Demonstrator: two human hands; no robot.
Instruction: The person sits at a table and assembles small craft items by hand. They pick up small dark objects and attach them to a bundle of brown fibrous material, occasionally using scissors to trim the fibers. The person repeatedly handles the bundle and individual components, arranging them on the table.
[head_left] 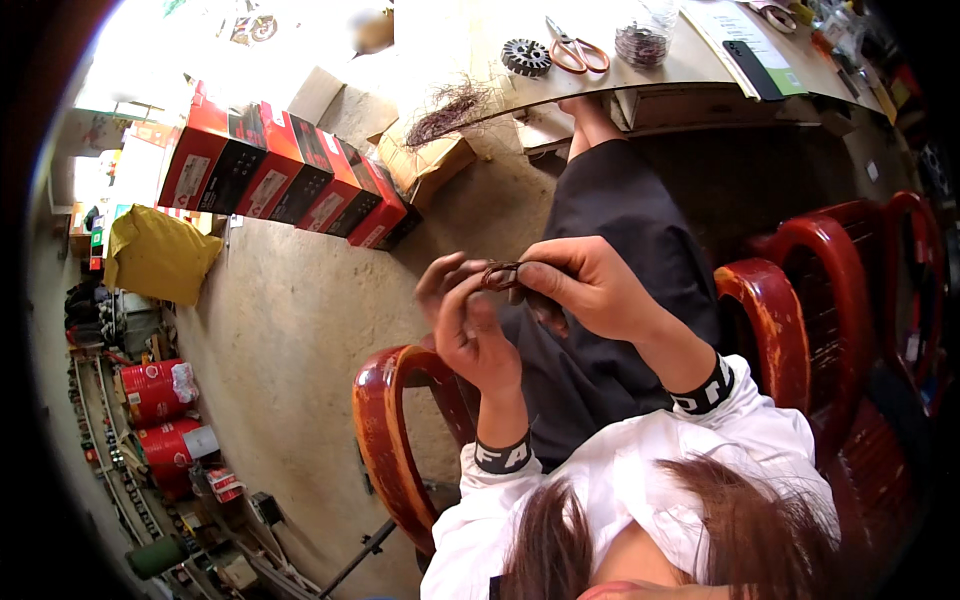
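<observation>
My left hand (468, 325) and my right hand (585, 285) meet above my lap, both pinching a small loop of copper-coloured wire (499, 275). The left thumb and fingers curl around the coil's left side. The right fingers grip its right edge. I sit on a red plastic chair (385, 440) in dark trousers and white sleeves with black cuffs.
A workbench (690, 65) ahead holds a toothed metal core (526, 57), orange-handled scissors (577, 50), a clear tub of wire (641, 42) and a black phone (752, 68). A tangle of loose wire (447, 108) hangs at its edge. Red boxes (275, 175) line the floor at left; more red chairs (850, 290) stand at right.
</observation>
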